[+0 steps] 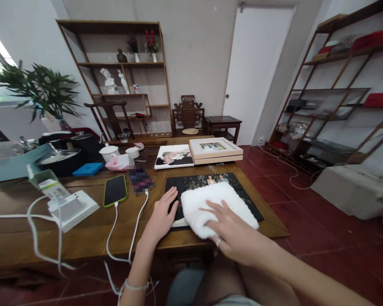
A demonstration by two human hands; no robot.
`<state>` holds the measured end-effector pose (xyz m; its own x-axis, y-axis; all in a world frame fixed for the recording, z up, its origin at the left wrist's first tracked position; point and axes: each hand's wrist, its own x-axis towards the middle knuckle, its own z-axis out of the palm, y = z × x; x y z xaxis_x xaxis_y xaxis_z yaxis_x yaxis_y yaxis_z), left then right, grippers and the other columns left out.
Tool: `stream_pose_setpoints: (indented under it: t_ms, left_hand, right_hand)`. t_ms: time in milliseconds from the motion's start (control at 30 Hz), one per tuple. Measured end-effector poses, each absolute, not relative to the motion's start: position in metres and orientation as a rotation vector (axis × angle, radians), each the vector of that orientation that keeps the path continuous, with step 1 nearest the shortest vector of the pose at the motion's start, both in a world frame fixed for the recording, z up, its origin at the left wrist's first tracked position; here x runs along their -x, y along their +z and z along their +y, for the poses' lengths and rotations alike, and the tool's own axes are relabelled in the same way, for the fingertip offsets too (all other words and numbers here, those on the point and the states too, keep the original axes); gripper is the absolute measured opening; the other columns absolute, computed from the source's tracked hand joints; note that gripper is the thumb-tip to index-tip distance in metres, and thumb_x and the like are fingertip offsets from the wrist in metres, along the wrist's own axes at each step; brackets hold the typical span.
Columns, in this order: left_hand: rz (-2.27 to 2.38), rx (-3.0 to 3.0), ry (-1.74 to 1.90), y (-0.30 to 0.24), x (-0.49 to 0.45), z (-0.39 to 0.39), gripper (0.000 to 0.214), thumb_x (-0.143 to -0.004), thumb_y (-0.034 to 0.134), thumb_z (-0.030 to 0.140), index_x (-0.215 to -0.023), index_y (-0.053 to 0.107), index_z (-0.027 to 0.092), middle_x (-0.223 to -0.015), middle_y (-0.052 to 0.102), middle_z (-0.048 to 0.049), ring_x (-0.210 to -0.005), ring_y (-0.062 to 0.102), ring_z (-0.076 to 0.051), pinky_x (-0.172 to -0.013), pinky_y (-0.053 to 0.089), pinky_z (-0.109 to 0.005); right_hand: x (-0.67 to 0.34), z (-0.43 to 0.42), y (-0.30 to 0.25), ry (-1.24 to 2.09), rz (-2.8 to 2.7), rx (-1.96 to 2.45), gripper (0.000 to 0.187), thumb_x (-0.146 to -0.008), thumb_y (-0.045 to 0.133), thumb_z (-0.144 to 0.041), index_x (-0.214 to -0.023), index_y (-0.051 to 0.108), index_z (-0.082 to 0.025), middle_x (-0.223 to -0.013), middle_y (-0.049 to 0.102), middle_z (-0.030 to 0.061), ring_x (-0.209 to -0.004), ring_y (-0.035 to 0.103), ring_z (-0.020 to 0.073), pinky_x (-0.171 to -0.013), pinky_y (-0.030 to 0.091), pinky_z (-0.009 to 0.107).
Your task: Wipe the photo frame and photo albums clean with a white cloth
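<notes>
A dark photo panel (pixel 175 183) lies flat on the wooden table, with two figures printed near its far side. Folded white fluffy cloth (pixel 196 202) covers much of its middle and right. My right hand (pixel 229 231) presses on this cloth, fingers spread over the top and the near fold gripped at the thumb side. At the panel's left edge rests my left hand (pixel 162 216), palm down with its fingers stretched out and holding nothing. The panel's surface under the cloth is hidden.
Behind the panel are a white-edged photo print (pixel 175 156) and stacked pale frames (pixel 216 151). To the left lie a green-cased phone (pixel 115 190), a second phone (pixel 140 179), white cables and an opened white box (pixel 73 208). Pots and cups stand farther back.
</notes>
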<state>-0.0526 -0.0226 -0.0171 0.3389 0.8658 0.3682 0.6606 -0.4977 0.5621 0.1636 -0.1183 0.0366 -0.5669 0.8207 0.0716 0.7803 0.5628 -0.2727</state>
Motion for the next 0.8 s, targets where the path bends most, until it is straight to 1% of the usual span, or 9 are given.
stream_pose_setpoints:
  t_ms: [167, 267, 367, 467, 600, 700, 733, 800]
  left_hand:
    - [1.354, -2.291, 0.932, -0.018, 0.054, -0.022, 0.043, -0.089, 0.039, 0.032, -0.123, 0.055, 0.011, -0.136, 0.048, -0.0134, -0.130, 0.039, -0.022, -0.109, 0.029, -0.044]
    - [1.336, -2.296, 0.934, -0.018, 0.055, -0.022, 0.043, -0.089, 0.039, 0.032, -0.123, 0.055, 0.011, -0.137, 0.047, -0.0136, -0.130, 0.040, -0.021, -0.109, 0.029, -0.042]
    - [1.338, -2.294, 0.944, -0.018, 0.056, -0.022, 0.044, -0.089, 0.039, 0.033, -0.123, 0.055, 0.011, -0.137, 0.048, -0.0131, -0.130, 0.040, -0.021, -0.109, 0.029, -0.042]
    - [1.351, -2.284, 0.949, -0.019, 0.055, -0.022, 0.045, -0.089, 0.038, 0.033, -0.124, 0.054, 0.010, -0.136, 0.048, -0.0138, -0.130, 0.040, -0.021, -0.109, 0.029, -0.042]
    - [1.347, -2.284, 0.927, -0.017, 0.053, -0.022, 0.045, -0.089, 0.036, 0.032, -0.123, 0.055, 0.009, -0.137, 0.047, -0.0137, -0.130, 0.039, -0.020, -0.110, 0.028, -0.042]
    - [1.346, -2.286, 0.924, -0.016, 0.053, -0.023, 0.044, -0.089, 0.037, 0.031, -0.122, 0.055, 0.009, -0.136, 0.048, -0.0134, -0.130, 0.040, -0.020, -0.110, 0.028, -0.042]
    - [1.346, -2.287, 0.926, -0.016, 0.053, -0.023, 0.044, -0.089, 0.037, 0.031, -0.122, 0.055, 0.009, -0.136, 0.048, -0.0132, -0.130, 0.040, -0.020, -0.110, 0.028, -0.042]
    - [1.343, -2.294, 0.926, -0.016, 0.054, -0.023, 0.043, -0.089, 0.037, 0.030, -0.122, 0.055, 0.011, -0.136, 0.048, -0.0126, -0.130, 0.040, -0.020, -0.110, 0.028, -0.042]
  right_hand:
    - [-0.156, -0.046, 0.037, 0.188, -2.542, 1.439, 0.035, -0.085, 0.044, -0.016, -0.118, 0.056, -0.016, -0.129, 0.050, 0.0178, -0.131, 0.029, 0.0328, -0.102, 0.022, 0.060]
    - [-0.149, -0.015, 0.037, 0.150, -2.505, 1.464, 0.034, -0.089, 0.040, -0.019, -0.120, 0.054, -0.015, -0.126, 0.052, 0.0201, -0.129, 0.032, 0.0323, -0.099, 0.023, 0.061]
    - [-0.144, -0.016, 0.036, 0.121, -2.479, 1.474, 0.034, -0.089, 0.039, -0.019, -0.118, 0.056, -0.014, -0.124, 0.053, 0.0207, -0.129, 0.031, 0.0330, -0.099, 0.021, 0.062]
    - [-0.144, -0.049, 0.033, 0.130, -2.501, 1.440, 0.033, -0.086, 0.043, -0.017, -0.116, 0.057, -0.015, -0.126, 0.053, 0.0179, -0.132, 0.026, 0.0326, -0.103, 0.018, 0.060]
    - [-0.154, -0.112, 0.031, 0.256, -2.555, 1.344, 0.034, -0.079, 0.045, -0.011, -0.108, 0.060, -0.020, -0.138, 0.044, 0.0076, -0.136, 0.018, 0.0296, -0.107, 0.010, 0.059]
    - [-0.167, -0.145, 0.034, 0.370, -2.578, 1.295, 0.035, -0.077, 0.045, -0.008, -0.104, 0.061, -0.023, -0.141, 0.041, 0.0017, -0.137, 0.014, 0.0255, -0.110, 0.008, 0.055]
    - [-0.173, -0.151, 0.035, 0.400, -2.579, 1.293, 0.035, -0.077, 0.044, -0.007, -0.104, 0.060, -0.023, -0.141, 0.041, 0.0013, -0.137, 0.015, 0.0239, -0.110, 0.009, 0.053]
    - [-0.185, -0.153, 0.038, 0.437, -2.557, 1.338, 0.034, -0.077, 0.044, -0.008, -0.104, 0.060, -0.022, -0.139, 0.043, 0.0045, -0.137, 0.018, 0.0225, -0.111, 0.012, 0.051]
